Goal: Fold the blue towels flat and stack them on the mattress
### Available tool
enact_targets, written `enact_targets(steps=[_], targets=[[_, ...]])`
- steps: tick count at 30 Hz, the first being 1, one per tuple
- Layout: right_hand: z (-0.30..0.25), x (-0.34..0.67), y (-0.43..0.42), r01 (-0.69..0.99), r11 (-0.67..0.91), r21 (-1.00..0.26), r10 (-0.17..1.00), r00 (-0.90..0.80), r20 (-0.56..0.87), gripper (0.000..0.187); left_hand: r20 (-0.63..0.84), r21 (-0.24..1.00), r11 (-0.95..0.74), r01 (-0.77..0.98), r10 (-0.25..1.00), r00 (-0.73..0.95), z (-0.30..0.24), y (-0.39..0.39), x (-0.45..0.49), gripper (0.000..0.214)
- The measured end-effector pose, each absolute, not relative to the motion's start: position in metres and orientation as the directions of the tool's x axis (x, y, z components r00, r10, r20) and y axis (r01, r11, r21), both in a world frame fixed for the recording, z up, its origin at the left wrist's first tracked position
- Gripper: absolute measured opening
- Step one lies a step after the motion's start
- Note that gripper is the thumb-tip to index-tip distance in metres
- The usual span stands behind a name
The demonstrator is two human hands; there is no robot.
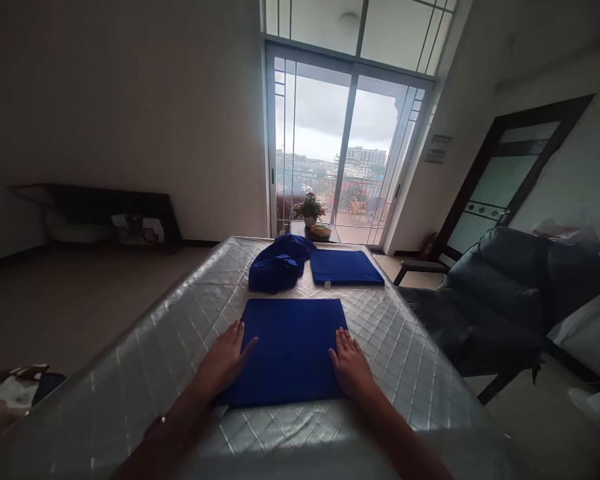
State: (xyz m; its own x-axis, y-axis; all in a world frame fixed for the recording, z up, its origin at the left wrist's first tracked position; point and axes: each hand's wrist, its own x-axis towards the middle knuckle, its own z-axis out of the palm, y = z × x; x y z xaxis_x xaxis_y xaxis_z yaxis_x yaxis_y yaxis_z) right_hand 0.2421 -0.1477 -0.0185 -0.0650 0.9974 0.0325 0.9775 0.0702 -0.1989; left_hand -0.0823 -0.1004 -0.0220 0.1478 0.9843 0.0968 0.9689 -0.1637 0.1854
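A flat blue folded cloth (290, 353) lies in front of me on a table with a silvery quilted cover (165, 360). My left hand (226, 357) rests along its left edge, fingers stretched out and thumb apart on the fabric. On the opposite edge lies my right hand (351, 363), also open, its fingers on the cloth's border. Beyond it sits a second flat folded blue cloth (347, 267) with a small white tag at its near edge. Left of that one is a crumpled heap of blue fabric (279, 265).
A black armchair (485, 300) stands close along the table's right side. Past the far end are a small table with a potted plant (309, 208) and a sliding glass door (347, 147). A dark low item (115, 213) leans near the left wall.
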Motion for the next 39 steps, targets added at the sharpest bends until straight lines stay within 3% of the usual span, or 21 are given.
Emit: enact_targets(steps=[4,9,14,20,28,34,39], targets=[[-0.021,0.241,-0.146,0.978,0.066,-0.200,0.997,-0.057,0.052,0.060,0.099,0.208,-0.327,0.922,0.945,0.313,-0.006,-0.109,-0.045,0.083],[-0.020,0.242,-0.147,0.981,0.072,-0.179,0.997,-0.064,0.050,0.059,0.091,0.308,-0.583,0.751,0.804,0.587,0.000,-0.120,0.045,0.078],[-0.023,0.245,-0.148,0.987,0.099,-0.123,0.995,-0.095,0.042,0.056,0.152,0.358,-0.664,0.657,0.736,0.660,-0.013,-0.119,0.100,0.075],[-0.017,0.242,-0.150,0.983,0.065,-0.170,0.997,-0.056,0.053,0.058,0.139,0.317,-0.603,0.732,0.793,0.593,-0.027,-0.120,0.050,0.073],[-0.012,0.240,-0.150,0.983,0.051,-0.176,0.999,-0.047,0.025,0.059,-0.068,0.180,-0.243,0.953,0.964,0.258,-0.016,-0.156,-0.067,0.081],[0.000,0.237,-0.168,0.990,0.042,-0.135,0.999,-0.037,0.039,0.058,-0.080,0.174,-0.193,0.966,0.975,0.209,-0.016,-0.177,-0.077,0.079],[0.000,0.235,-0.200,0.979,0.048,-0.196,0.998,-0.053,-0.020,0.060,-0.018,0.155,-0.214,0.964,0.975,0.220,-0.027,-0.166,-0.077,0.078]])
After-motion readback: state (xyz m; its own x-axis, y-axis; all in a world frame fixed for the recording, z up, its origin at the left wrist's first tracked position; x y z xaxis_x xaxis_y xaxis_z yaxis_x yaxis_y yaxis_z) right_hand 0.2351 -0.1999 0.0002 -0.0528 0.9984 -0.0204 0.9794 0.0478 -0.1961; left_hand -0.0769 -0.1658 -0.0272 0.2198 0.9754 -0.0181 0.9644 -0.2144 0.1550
